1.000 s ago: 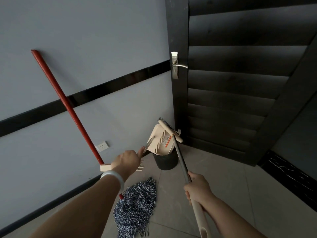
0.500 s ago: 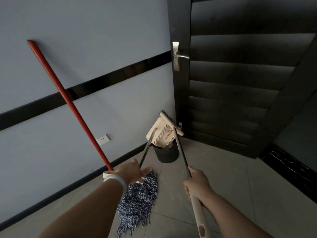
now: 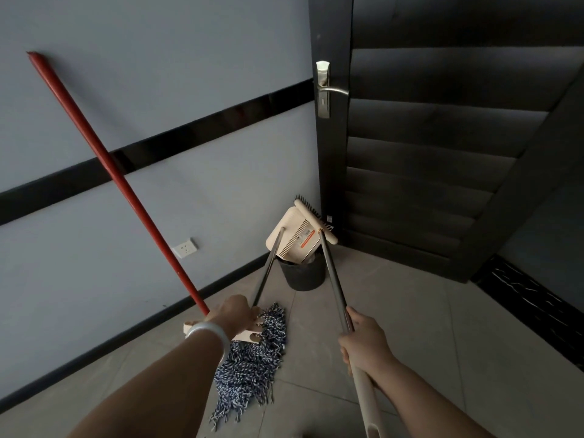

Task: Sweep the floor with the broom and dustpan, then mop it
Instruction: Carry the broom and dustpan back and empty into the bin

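Note:
My left hand (image 3: pixel 234 317) grips the near end of the dustpan's thin metal handle (image 3: pixel 268 267). The beige dustpan (image 3: pixel 292 240) is tilted up over a black bin (image 3: pixel 303 275) in the corner. My right hand (image 3: pixel 363 343) holds the broom handle (image 3: pixel 331 273), and the broom head (image 3: pixel 311 216) lies against the dustpan's upper edge above the bin. A mop with a red handle (image 3: pixel 104 156) leans on the wall at left. Its blue-and-white string head (image 3: pixel 252 361) lies on the floor just beyond my left wrist.
A dark louvred door (image 3: pixel 426 153) with a metal lever handle (image 3: pixel 331 90) stands right behind the bin. The grey wall at left carries a black stripe and a white socket (image 3: pixel 185 248). Grey floor tiles (image 3: pixel 426 327) stretch to the right.
My left hand has dropped lower and come back toward me with the dustpan handle's end, so more of the metal handle shows. My right hand keeps its grip on the broom.

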The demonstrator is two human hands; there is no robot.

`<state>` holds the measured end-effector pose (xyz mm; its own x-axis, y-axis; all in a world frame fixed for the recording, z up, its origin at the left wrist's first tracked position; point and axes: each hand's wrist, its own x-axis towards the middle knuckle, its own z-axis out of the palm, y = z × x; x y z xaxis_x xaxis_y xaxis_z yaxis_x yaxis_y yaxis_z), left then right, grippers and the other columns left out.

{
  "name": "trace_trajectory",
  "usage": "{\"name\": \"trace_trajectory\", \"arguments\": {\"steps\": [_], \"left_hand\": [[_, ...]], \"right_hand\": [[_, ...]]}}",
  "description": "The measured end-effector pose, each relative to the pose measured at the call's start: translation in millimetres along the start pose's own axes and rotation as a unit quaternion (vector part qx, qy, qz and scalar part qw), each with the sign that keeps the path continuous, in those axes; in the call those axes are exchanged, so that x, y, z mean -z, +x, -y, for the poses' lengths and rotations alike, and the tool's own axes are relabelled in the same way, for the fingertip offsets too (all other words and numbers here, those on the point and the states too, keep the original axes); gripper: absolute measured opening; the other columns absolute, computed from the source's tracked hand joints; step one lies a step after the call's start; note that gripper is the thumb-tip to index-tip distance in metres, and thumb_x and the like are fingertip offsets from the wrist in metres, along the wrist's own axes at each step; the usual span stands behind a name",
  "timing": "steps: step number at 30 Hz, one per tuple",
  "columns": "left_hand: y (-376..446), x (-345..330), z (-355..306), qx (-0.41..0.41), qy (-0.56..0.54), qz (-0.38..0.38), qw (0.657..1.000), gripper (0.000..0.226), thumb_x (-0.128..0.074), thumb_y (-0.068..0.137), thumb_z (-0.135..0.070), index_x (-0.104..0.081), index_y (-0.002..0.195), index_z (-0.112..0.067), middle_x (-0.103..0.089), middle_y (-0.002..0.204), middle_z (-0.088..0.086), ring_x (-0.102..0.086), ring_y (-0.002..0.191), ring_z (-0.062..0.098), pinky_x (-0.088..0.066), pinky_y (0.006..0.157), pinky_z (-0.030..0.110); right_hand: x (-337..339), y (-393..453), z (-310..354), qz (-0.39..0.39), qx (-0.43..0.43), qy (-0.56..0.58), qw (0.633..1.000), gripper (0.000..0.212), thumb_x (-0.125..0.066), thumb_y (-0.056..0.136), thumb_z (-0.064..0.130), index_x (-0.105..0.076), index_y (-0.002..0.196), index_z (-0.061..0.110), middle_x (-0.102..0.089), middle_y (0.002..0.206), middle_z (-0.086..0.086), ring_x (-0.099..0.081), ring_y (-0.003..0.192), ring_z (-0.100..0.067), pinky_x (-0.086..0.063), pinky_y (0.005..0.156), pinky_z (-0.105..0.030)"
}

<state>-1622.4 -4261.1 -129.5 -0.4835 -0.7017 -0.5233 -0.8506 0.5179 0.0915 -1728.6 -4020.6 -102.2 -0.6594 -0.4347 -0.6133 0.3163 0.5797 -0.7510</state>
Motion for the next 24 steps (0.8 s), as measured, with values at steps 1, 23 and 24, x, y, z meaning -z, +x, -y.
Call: {"name": "trace_trajectory", "arguments": {"steps": [1, 23, 24], "left_hand": [[-0.2, 0.8, 0.3, 0.002, 0.001, -0.011, 1.000, 0.034, -0.056, 0.093, -0.044, -0.051, 0.069, -0.020, -0.059, 0.073, -0.006, -0.061, 0.074, 0.013, -0.049, 0.070, 0.027], [-6.2, 4.3, -12.6, 0.062, -0.133, 0.008, 0.989, 0.017, -0.069, 0.087, -0.028, -0.064, 0.081, -0.013, -0.073, 0.084, 0.003, -0.069, 0.078, 0.015, -0.057, 0.079, 0.032], [-9.9, 5.4, -10.9, 0.059, -0.121, -0.004, 0.991, 0.016, -0.067, 0.088, -0.027, -0.062, 0.080, -0.014, -0.071, 0.081, 0.001, -0.067, 0.075, 0.014, -0.056, 0.074, 0.030]], "right_hand": [[-1.1, -0.5, 0.4, 0.000, 0.001, 0.001, 1.000, 0.071, -0.049, 0.086, -0.004, -0.032, 0.148, 0.027, -0.063, 0.077, -0.012, -0.049, 0.046, -0.013, -0.044, 0.039, -0.022], [-9.2, -7.3, -6.4, -0.003, 0.003, -0.013, 1.000, 0.070, -0.049, 0.087, -0.001, -0.033, 0.147, 0.030, -0.064, 0.092, -0.012, -0.051, 0.047, -0.013, -0.047, 0.041, -0.024], [-8.8, -7.5, -5.8, -0.001, 0.005, -0.012, 1.000, 0.069, -0.049, 0.087, -0.002, -0.033, 0.147, 0.030, -0.065, 0.090, -0.012, -0.051, 0.047, -0.013, -0.048, 0.041, -0.024]]}}
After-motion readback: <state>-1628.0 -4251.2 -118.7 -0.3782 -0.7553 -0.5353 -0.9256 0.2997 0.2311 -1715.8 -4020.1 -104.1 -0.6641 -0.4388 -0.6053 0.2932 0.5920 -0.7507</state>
